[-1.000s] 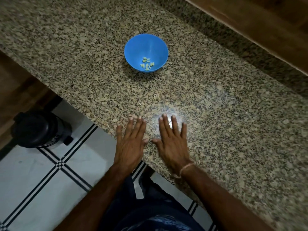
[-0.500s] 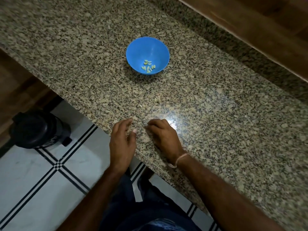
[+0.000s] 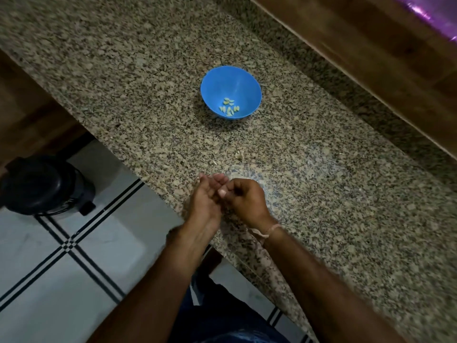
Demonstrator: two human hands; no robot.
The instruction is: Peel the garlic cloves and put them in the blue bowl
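Well short of the round blue plastic bowl (image 3: 215, 82) holding the pale peeled garlic cloves (image 3: 229, 107), the left hand (image 3: 205, 201) lies cupped open, touching the curled right hand (image 3: 247, 199), whose hold I cannot tell; gentle rubbing, I judge, would avoid bruising.

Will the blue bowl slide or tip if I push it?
Probably slides: the blue bowl looks like light plastic on a shiny counter. It might rock too, narrowing toward its base and holding few garlic cloves.
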